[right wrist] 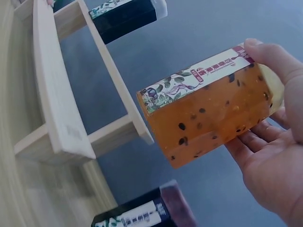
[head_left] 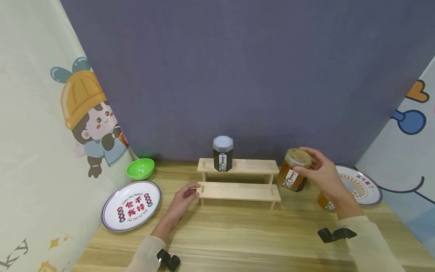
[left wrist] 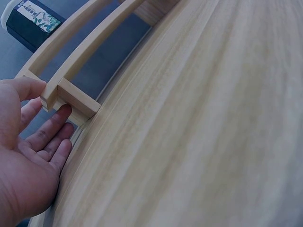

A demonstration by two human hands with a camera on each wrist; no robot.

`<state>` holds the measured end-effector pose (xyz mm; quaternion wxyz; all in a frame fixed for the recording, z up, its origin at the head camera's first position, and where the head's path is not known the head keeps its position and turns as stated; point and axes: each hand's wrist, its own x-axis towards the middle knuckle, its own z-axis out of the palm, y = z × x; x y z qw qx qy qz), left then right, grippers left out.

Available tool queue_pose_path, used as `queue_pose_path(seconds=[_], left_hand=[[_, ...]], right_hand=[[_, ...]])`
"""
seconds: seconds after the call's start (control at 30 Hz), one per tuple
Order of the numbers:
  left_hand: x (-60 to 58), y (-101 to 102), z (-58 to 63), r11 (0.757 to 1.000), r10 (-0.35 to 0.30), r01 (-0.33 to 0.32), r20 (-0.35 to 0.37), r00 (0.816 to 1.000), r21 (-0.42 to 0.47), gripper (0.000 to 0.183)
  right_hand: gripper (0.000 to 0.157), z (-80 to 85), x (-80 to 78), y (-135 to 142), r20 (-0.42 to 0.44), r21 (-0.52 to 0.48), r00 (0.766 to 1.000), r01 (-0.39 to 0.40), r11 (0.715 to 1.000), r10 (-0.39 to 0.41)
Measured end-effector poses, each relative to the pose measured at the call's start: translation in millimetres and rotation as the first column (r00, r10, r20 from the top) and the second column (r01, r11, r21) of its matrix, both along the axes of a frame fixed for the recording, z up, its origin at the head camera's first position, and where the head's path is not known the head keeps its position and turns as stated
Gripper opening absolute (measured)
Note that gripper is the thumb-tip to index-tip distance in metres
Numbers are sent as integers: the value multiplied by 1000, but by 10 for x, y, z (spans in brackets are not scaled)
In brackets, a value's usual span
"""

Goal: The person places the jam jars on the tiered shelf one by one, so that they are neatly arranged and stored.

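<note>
In my right hand (head_left: 321,172) is an octagonal jar of orange jelly-like filling with dark seeds (right wrist: 203,111), tilted beside the right end of a two-step wooden rack (head_left: 239,190). Fingers and thumb grip it near its lid. My left hand (head_left: 181,202) holds the left end of the rack's lower step, with thumb and fingers around the board end (left wrist: 49,97). On the upper step, left of its middle, a dark jar with a pale lid (head_left: 223,155) stands upright. Nothing stands on the lower step.
Behind my right wrist another jar (head_left: 329,204) stands partly hidden, by a white printed plate (head_left: 368,189). To the left lie a second printed plate (head_left: 115,215) and a green bowl (head_left: 141,169). A grey-blue backdrop (head_left: 238,75) rises behind the wooden table (head_left: 244,238).
</note>
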<state>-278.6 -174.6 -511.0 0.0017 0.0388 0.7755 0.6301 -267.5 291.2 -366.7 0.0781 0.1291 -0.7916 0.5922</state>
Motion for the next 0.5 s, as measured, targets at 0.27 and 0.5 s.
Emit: queue_pose_path(seconds=[0.27, 0.5], left_hand=[[-17, 11, -4, 1000, 8, -8, 8, 1000, 7, 32], [-2, 18, 1, 1000, 12, -12, 13, 1000, 5, 32]], right_hand=[[70, 105, -161, -175, 0, -19, 1000, -19, 1000, 19], [72, 106, -301, -311, 0, -23, 999, -46, 999, 46]])
